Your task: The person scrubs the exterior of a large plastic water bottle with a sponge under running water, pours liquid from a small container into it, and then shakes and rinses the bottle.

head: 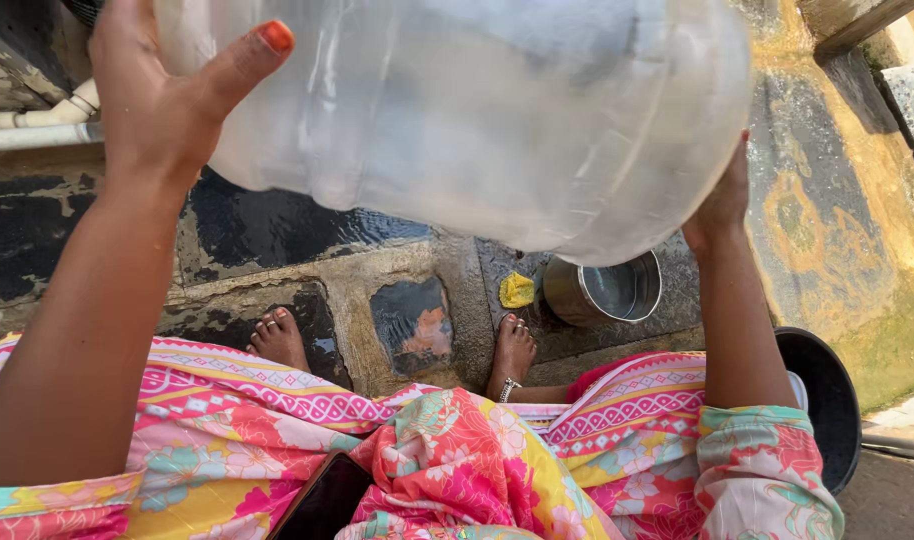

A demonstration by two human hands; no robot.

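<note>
- Head view, looking down: one large translucent plastic water jar [467, 110], held up between both hands, well above the wet stone floor [277, 235].
- Jar position: fills the upper middle of the picture; its long axis runs roughly left to right, tilted, with the rounded end [667, 190] low on the right. Its mouth is out of view.
- Left hand [157, 100]: fingers spread flat against the jar's left flank, thumb [242, 60] laid across the wall; a pressing palm hold, not a pinch.
- Right hand [722, 205]: mostly hidden behind the jar's rounded end, cupping it from below and the side; how its fingers lie cannot be told.
- Relation: jar lies between the two hands, left hand higher and on the side wall, right hand lower at the end, each touching it.
- Count, jar: one.
- Count, steel pot [605, 290]: one, open, on the floor directly under the jar's low end, apart from it.
- Count, yellow scrap [517, 290]: one, just beside the pot.
- Count, bare feet: two, the right foot [514, 350] near the pot.
- Count, dark round basin [827, 400]: one, at the right edge.
- Count, white pipes [42, 125]: two, upper left.
</note>
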